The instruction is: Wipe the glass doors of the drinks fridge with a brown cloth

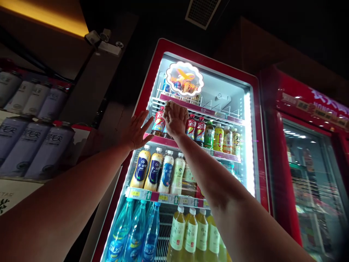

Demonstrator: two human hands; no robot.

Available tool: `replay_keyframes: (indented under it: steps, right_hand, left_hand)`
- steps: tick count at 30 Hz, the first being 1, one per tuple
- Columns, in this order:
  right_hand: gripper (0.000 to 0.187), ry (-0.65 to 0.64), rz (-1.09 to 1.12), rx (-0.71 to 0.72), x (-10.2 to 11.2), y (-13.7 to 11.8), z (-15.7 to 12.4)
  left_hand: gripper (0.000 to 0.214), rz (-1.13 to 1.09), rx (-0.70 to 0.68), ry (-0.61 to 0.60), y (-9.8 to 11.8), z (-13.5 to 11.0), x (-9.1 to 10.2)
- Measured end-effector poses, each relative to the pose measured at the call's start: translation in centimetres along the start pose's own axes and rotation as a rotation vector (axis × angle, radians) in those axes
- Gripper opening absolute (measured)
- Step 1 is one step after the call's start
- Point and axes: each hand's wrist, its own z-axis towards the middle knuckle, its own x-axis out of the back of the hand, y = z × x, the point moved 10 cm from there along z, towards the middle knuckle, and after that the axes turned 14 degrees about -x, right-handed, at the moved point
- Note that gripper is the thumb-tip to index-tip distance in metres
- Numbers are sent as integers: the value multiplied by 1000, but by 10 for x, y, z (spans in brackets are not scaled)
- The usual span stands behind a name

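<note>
A lit drinks fridge with a red door frame [207, 58] and a glass front stands before me. My right hand [176, 118] reaches up to the glass and presses a light, crumpled cloth [168, 105] against it, just below the white cloud-shaped sticker [184, 79]. My left hand [138, 130] is spread open at the left side of the door, over the frame and the edge of the glass. Behind the glass, near my hands, are red-labelled bottles [200, 130]. A row of milk-tea-coloured bottles [155, 169] stands one shelf lower.
Blue bottles [139, 231] and yellow-green bottles [191, 233] fill the lower shelf. To the right is a second red fridge [289, 163]. On the left, shelves hold several large pale bottles [49, 149]. A ceiling vent [203, 12] is overhead.
</note>
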Motion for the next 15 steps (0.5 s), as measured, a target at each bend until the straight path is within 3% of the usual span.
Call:
replay_keyframes:
  steps: [3,5,7,10,12,13,15]
  right_hand:
    - [56,-101,-37,310,-14,-30,-25]
    - [53,-128,-78,438,-13,-30,-36]
    - [51,-87,-83,379,-1,-6,-29]
    - [52,46,-38,56,21,49,-7]
    - [53,86,-13,-66,25,69,-6]
    - [53,72,-12,-38,22,67,-9]
    - [50,9,-29,156,13,50,-22]
  left_hand:
    - [75,34,-13,-39,2,0,-2]
    - [74,55,-14,-68,2,0,-2]
    - [74,70,-7,-88,2,0,-3]
    - [71,86,2,-108,2,-1,-5]
    - [68,92,-1,-123,2,-1,-6]
    - [67,93,-2,-126,2,-1,-7]
    - [65,94,-2,-125,2,-1,-7]
